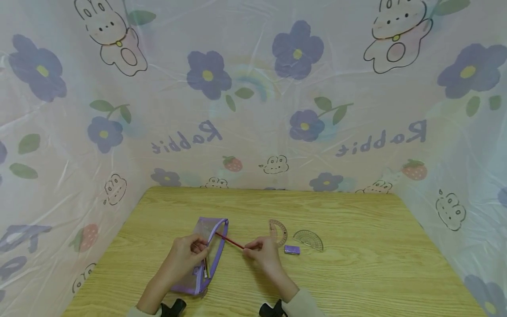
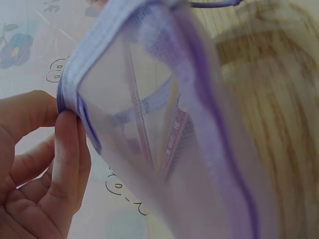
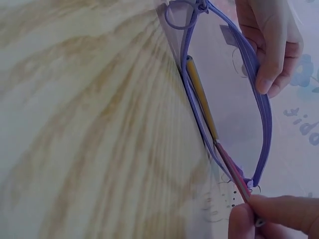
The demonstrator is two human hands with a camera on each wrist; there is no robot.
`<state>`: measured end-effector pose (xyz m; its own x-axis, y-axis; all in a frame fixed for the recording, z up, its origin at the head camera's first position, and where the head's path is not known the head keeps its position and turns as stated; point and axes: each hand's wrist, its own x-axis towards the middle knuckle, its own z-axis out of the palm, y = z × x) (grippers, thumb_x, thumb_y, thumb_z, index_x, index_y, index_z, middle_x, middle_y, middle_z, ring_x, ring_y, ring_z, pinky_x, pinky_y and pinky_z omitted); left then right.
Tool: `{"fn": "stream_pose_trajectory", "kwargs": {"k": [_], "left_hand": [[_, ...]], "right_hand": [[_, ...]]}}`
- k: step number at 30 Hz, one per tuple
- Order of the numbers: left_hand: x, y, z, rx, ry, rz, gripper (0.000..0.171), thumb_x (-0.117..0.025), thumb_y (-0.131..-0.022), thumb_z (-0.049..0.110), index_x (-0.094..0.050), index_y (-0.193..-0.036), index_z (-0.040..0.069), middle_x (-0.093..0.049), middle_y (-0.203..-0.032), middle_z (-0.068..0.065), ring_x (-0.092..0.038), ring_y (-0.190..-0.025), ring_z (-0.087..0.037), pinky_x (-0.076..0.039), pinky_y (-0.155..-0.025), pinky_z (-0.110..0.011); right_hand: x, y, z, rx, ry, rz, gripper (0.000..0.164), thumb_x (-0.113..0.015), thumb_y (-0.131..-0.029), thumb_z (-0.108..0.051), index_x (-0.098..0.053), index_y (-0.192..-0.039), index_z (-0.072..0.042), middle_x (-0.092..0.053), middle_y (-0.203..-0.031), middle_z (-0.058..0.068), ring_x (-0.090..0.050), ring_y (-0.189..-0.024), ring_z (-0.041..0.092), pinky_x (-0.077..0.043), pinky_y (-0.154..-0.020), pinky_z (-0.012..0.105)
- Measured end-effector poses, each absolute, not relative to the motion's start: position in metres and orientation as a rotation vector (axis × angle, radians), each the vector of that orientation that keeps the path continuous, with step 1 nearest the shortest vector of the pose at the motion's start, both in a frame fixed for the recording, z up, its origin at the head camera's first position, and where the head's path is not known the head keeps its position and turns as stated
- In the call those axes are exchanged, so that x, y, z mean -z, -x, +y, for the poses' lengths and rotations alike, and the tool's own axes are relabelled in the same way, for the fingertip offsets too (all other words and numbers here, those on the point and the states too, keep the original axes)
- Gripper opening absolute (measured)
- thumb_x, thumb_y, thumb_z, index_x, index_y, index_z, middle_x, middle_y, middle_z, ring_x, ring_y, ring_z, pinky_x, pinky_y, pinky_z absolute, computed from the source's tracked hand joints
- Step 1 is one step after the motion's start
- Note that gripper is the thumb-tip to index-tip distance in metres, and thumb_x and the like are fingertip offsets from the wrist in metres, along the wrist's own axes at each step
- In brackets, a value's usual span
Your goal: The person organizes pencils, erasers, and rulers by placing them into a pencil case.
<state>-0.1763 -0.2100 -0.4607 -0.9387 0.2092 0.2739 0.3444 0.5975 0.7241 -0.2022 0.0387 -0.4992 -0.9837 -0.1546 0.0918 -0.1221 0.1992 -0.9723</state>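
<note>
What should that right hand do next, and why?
Probably ease the red pencil into the pouch: the right hand pinches one end, the other end is at the pouch's mouth, the left hand holds the pouch open, and other pencils lie inside.

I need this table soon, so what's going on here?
A person's left hand holds the edge of an open purple-trimmed pouch, while the right hand pinches a red pencil whose far end is at the opening. Other pencils are inside. Two clear protractors and a small purple block lie on the table nearby.
</note>
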Motion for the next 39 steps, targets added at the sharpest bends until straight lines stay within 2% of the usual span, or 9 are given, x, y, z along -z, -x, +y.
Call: {"fn": "stream_pose_trajectory", "kwargs": {"k": [6,15,21,25,28,39], "left_hand": [[0.46,0.177,-0.21,1.267,0.447,-2.675,0.009,-0.072,-0.084,-0.008,-0.069,-0.09,-0.002,-0.064,-0.076,0.001,-0.062,-0.066,-0.006,-0.057,-0.06,-0.02],[0.46,0.178,-0.209,1.284,0.418,-2.684,0.007,-0.072,-0.085,-0.006,-0.069,-0.091,-0.003,-0.064,-0.076,0.002,-0.062,-0.066,-0.006,-0.056,-0.06,-0.021],[0.46,0.177,-0.209,1.28,0.418,-2.68,0.008,-0.073,-0.085,-0.006,-0.069,-0.09,-0.002,-0.064,-0.076,0.002,-0.062,-0.066,-0.006,-0.056,-0.06,-0.021],[0.46,0.177,-0.21,1.282,0.413,-2.679,0.007,-0.073,-0.085,-0.005,-0.069,-0.09,-0.002,-0.064,-0.076,0.002,-0.062,-0.067,-0.007,-0.056,-0.061,-0.021],[0.46,0.177,-0.21,1.288,0.402,-2.679,0.007,-0.074,-0.085,-0.005,-0.069,-0.09,-0.001,-0.064,-0.076,0.002,-0.062,-0.067,-0.007,-0.056,-0.061,-0.021],[0.458,0.177,-0.211,1.306,0.368,-2.69,0.006,-0.073,-0.086,-0.004,-0.07,-0.09,-0.001,-0.064,-0.077,0.003,-0.062,-0.068,-0.007,-0.057,-0.062,-0.021]], "right_hand": [[0.499,0.198,0.034,1.935,0.293,2.325,0.007,-0.078,-0.077,0.01,-0.073,-0.081,0.009,-0.07,-0.073,0.011,-0.063,-0.062,0.011,-0.054,-0.057,0.021],[0.493,0.193,0.026,1.931,0.315,2.222,0.008,-0.076,-0.077,0.012,-0.071,-0.083,0.012,-0.069,-0.072,0.017,-0.07,-0.064,0.031,-0.06,-0.057,0.031],[0.494,0.191,0.021,1.908,0.327,2.194,0.009,-0.077,-0.076,0.012,-0.071,-0.083,0.011,-0.07,-0.072,0.014,-0.069,-0.062,0.021,-0.059,-0.056,0.031],[0.496,0.19,0.015,1.887,0.329,2.21,0.009,-0.079,-0.076,0.011,-0.072,-0.08,0.008,-0.069,-0.069,0.011,-0.065,-0.057,0.015,-0.056,-0.051,0.025],[0.498,0.188,0.011,1.876,0.324,2.206,0.009,-0.08,-0.076,0.009,-0.072,-0.079,0.006,-0.069,-0.067,0.009,-0.062,-0.054,0.012,-0.051,-0.046,0.02],[0.502,0.181,-0.001,1.886,0.335,2.193,0.011,-0.082,-0.075,0.008,-0.071,-0.077,0.005,-0.068,-0.064,0.008,-0.059,-0.049,0.011,-0.047,-0.042,0.018]]}}
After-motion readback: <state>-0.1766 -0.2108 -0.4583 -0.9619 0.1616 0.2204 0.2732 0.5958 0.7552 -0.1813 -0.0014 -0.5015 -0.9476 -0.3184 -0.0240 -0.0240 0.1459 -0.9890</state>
